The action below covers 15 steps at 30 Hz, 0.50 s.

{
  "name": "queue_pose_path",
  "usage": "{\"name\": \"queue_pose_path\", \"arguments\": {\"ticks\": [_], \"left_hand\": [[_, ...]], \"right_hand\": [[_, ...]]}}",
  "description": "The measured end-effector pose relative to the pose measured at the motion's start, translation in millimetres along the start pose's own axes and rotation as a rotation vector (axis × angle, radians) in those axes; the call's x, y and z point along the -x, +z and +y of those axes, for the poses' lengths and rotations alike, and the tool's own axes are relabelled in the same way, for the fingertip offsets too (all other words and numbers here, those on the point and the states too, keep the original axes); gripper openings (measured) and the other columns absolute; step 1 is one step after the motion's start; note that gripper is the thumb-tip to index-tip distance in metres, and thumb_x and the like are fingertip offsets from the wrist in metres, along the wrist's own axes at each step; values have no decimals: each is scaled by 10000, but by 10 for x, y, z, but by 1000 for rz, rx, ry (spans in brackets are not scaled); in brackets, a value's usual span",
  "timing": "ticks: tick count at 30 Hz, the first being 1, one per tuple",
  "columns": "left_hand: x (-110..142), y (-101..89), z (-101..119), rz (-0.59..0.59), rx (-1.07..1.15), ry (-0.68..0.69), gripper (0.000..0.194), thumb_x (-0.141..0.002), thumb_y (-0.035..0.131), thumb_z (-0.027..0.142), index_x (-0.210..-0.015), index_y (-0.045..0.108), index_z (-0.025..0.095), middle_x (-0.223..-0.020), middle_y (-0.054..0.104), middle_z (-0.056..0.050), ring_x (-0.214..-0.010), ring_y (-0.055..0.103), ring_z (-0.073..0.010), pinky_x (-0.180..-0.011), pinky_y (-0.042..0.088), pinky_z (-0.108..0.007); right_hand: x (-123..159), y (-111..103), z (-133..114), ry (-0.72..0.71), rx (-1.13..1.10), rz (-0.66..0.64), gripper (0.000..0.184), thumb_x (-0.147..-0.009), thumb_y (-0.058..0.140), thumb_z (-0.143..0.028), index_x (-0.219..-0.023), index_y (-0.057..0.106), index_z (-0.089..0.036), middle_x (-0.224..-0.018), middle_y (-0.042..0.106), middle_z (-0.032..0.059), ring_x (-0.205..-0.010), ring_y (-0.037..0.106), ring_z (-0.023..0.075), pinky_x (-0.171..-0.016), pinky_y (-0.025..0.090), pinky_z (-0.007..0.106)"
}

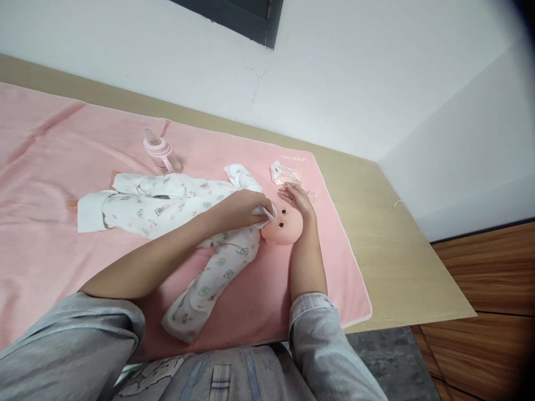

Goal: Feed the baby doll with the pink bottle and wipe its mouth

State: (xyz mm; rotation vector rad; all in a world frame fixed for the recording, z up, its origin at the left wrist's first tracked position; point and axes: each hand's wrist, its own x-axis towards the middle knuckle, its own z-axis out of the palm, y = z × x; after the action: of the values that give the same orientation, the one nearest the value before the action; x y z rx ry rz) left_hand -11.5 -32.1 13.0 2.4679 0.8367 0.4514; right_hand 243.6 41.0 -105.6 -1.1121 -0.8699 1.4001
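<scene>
On the pink blanket (42, 195) lies a dressed doll (188, 200); your right hand (297, 197), loosely spread, curves beside its head (290, 229). Your left hand (246, 209) pinches white cloth (271, 213) there, seemingly wiping; the next dab calls for lightness.

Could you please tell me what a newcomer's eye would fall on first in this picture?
Probably the doll's head, just right of centre, where the left grip holds a white cloth at its lower face and the right grip is beside it. Next, perhaps the pink-topped bottle on the pink blanket, beyond the doll's white outfit.
</scene>
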Motion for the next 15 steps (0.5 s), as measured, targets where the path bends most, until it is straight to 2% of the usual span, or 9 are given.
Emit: {"name": "queue_pose_path", "arguments": {"ticks": [15], "left_hand": [[-32,-44,-63,26,-70,9,182,-769,580,86,-821,709,204,-858,706,41,-807,644,-154,-705,408,-222]], "right_hand": [[5,9,-8,6,5,4,69,-880,599,-223,-943,600,-195,-820,709,19,-791,709,137,-955,565,353]]}}
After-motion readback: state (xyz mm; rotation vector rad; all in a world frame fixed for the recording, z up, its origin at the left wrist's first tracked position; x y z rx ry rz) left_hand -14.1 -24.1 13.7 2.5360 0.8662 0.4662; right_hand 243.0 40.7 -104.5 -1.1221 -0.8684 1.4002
